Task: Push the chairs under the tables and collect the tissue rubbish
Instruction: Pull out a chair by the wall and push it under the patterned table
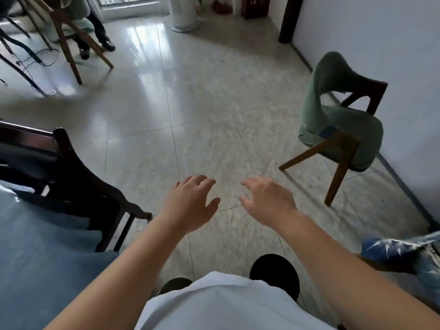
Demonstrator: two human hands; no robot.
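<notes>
Your left hand point(190, 203) and right hand point(267, 198) hover spread, holding nothing; the green chair point(338, 125) stands loose by the wall, no tissue visible.

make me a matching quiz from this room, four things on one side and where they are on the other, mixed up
Things:
1. green chair
2. dark wooden chair
3. white fan
4. left hand

Places:
a. top centre, far across the floor
b. by the right wall
c. over the bare floor, holding nothing
d. left side, beside the blue cloth

Pairs: 1-b, 2-d, 3-a, 4-c
</notes>
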